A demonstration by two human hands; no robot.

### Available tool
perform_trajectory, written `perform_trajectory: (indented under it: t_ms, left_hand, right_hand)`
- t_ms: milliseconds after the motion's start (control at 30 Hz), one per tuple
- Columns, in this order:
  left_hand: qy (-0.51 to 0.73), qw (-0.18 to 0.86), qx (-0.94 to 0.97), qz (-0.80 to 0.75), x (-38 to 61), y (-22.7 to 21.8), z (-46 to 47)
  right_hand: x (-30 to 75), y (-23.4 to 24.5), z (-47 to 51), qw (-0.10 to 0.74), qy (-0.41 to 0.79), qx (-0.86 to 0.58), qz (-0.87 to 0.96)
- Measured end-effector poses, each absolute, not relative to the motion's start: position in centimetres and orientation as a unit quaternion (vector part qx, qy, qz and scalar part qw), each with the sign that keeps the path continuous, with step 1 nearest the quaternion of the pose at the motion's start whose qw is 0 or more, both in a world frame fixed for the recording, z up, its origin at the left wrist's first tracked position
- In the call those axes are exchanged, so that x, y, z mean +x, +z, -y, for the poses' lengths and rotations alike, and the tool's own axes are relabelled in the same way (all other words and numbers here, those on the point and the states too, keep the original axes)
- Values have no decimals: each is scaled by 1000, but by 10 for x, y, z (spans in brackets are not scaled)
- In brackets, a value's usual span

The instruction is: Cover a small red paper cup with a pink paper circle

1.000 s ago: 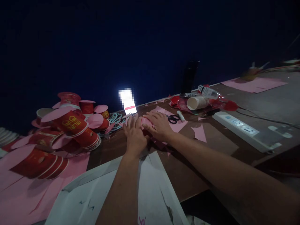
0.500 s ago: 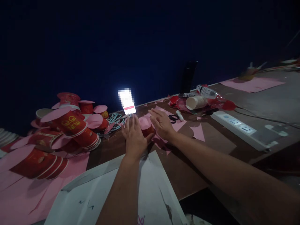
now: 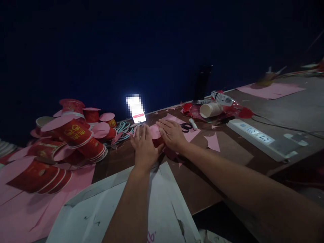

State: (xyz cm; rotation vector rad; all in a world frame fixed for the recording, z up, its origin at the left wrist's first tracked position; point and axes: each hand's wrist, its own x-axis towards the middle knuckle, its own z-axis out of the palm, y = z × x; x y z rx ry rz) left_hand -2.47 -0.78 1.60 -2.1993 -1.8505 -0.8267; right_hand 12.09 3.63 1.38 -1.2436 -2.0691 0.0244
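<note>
Between my two hands a red paper cup stands on the brown table, a pink paper disc on its top. My left hand is round the cup's left side, its fingers pointing forward and its thumb across the near side. From the right, my right hand lies against the cup and the disc's edge with its fingers stretched out. The hands hide most of the cup. Just beyond my right hand lie black scissors and a white glue stick on pink paper.
Red cups with pink discs pile up at the left on pink sheets. A lit phone stands behind, near a pale coiled cord. To the right are a stack of plain cups and a power strip. White board lies in front.
My right hand has come left and settled against the cup and disc. My left hand stays at the cup. The view has shifted slightly.
</note>
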Motion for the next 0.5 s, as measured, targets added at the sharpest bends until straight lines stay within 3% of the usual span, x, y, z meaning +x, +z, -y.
perform_trajectory:
  t_ms: [333,500]
  left_hand:
    - [-296,47,-726,619,-23,14,7]
    - [-347,-37,-718,603,-25,19,10]
  right_hand:
    - [121,10,-36,364,27,-480,798]
    - [124,8,-43,436,118,-457,767]
